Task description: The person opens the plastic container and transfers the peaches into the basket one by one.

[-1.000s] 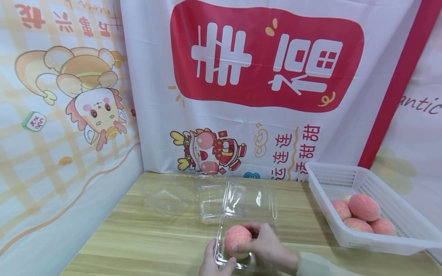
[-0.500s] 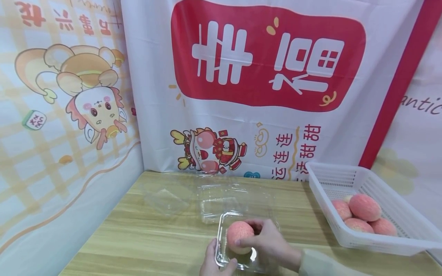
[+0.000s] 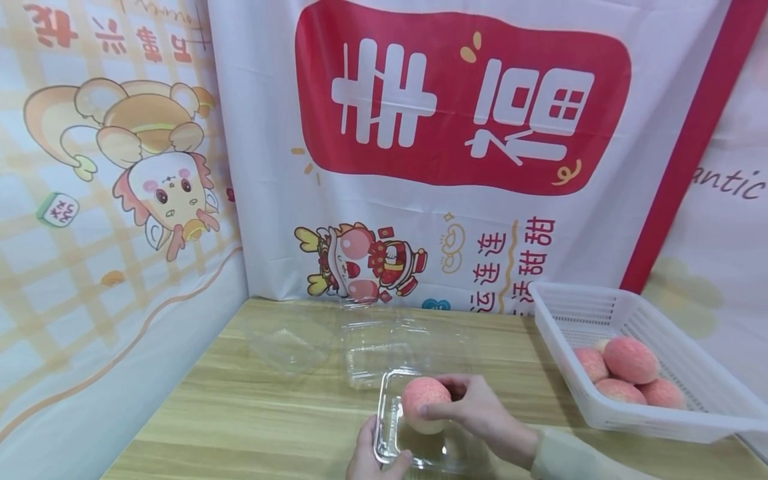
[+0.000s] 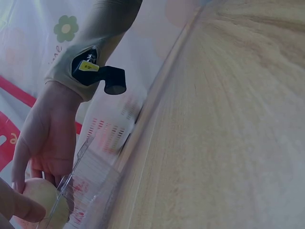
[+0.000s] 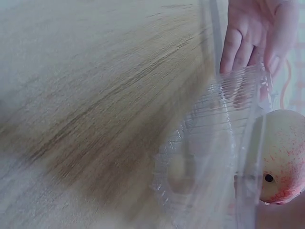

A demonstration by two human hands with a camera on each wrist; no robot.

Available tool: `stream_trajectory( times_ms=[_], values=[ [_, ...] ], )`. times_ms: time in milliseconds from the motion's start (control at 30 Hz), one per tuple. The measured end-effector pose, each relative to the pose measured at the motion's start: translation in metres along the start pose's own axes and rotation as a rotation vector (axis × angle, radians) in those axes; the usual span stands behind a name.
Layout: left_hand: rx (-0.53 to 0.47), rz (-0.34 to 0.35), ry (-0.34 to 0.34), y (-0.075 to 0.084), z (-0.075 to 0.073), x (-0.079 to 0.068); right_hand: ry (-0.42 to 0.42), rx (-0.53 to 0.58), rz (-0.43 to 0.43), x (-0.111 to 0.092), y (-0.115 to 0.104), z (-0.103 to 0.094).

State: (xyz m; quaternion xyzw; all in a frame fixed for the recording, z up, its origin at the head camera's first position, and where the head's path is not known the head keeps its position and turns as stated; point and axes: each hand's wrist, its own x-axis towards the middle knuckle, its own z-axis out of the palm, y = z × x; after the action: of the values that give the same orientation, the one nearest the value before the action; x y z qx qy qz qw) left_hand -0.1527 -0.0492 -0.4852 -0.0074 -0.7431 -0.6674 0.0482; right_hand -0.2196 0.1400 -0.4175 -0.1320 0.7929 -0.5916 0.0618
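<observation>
My right hand grips a pink speckled peach with a cream underside, thumb on its near side. It is at the upper part of a clear plastic clamshell box; whether it touches the box I cannot tell. With the thumb over the rim, my left hand holds the box's near left corner. The right wrist view shows a small dark hole in the peach and the ribbed box wall, with the left hand at its rim. In the left wrist view the right hand reaches round the peach.
On the wooden table, more clear plastic boxes lie behind the held one. A white slotted basket with several pink peaches stands at the right. Printed cloths hang behind and beside the table.
My right hand has moved the peach up and to the right over the box, from lower and further left. The left hand has stayed at the box corner.
</observation>
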Motion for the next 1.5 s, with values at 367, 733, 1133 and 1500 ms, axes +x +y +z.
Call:
stream_trajectory(
  times_ms=[367,733,1133,1500],
  values=[
    [-0.060,-0.003,-0.052,0.000,-0.001,-0.001,0.068,0.000,0.054,-0.008,-0.011,-0.012],
    [-0.077,0.006,-0.039,-0.002,0.000,0.000,0.103,0.046,0.045,-0.011,-0.034,-0.030],
    [-0.039,-0.003,0.008,0.005,0.002,0.001,0.186,-0.035,0.058,-0.018,-0.057,-0.064],
    [-0.008,-0.001,0.025,0.005,0.001,0.001,0.285,-0.122,0.135,-0.026,-0.066,-0.106]
  ],
)
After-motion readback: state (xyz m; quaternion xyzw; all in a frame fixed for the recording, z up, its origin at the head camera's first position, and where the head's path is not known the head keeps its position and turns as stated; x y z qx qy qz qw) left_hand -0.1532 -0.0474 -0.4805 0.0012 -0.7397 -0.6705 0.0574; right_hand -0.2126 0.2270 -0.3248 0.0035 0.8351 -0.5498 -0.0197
